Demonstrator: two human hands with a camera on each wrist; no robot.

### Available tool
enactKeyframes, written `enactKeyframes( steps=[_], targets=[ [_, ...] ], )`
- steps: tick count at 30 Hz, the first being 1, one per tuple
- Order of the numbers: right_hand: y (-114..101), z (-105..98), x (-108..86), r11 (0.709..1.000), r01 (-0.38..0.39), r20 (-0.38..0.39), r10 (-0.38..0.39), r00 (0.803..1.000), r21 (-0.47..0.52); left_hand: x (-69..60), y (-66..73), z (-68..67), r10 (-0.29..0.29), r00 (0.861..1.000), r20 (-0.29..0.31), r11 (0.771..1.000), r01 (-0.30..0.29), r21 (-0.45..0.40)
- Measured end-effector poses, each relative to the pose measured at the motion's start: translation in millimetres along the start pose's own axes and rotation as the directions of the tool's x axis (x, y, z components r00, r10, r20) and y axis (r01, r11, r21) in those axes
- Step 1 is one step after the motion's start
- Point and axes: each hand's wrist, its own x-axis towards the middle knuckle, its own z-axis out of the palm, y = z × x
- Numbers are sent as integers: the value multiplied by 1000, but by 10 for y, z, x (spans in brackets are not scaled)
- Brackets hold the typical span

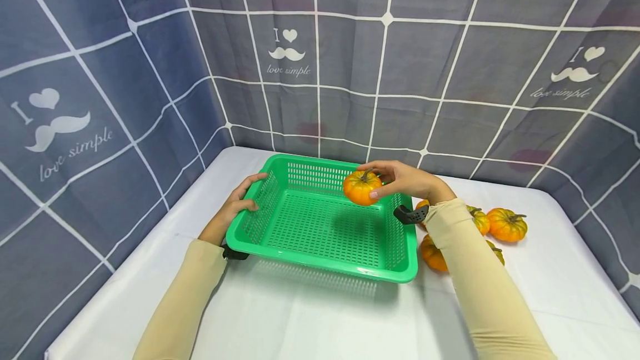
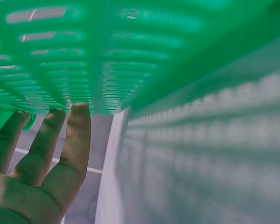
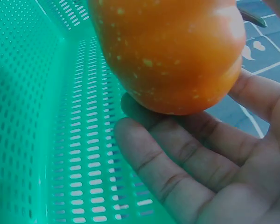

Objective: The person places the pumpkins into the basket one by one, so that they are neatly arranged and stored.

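A green plastic basket [image 1: 320, 260] with slotted walls stands in the middle of the white table. At its left rim my left hand [image 1: 235, 204] grips it, thumb over the edge; in the left wrist view the fingers [image 2: 77, 135] touch the slotted plastic from outside. My right hand [image 1: 405, 179] holds a small orange pumpkin [image 1: 361, 188] with a short stem above the right half of the basket. Seen from the right wrist, the pumpkin [image 3: 172, 56] rests against curled fingers [image 3: 154, 163], with the basket wall [image 3: 18, 116] beyond it. The pumpkin's shadow falls on the basket floor.
Several more small pumpkins [image 1: 507, 225] lie on the table [image 1: 545, 276] to the right of the basket, partly hidden by my right forearm. A grey checked curtain [image 1: 350, 71] hangs behind the table and along both sides.
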Motion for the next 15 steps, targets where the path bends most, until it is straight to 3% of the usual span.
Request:
enactKeyframes(
  steps=[7, 15],
  targets=[
    [-49, 98, 189, 999, -34, 5, 34, 999, -15, -19, 5, -7, 0, 1000, -8, 1000, 0, 30],
    [-76, 213, 388, 998, -56, 14, 57, 998, -14, 13, -23, -20, 46, 999, 0, 998, -46, 45]
  ],
)
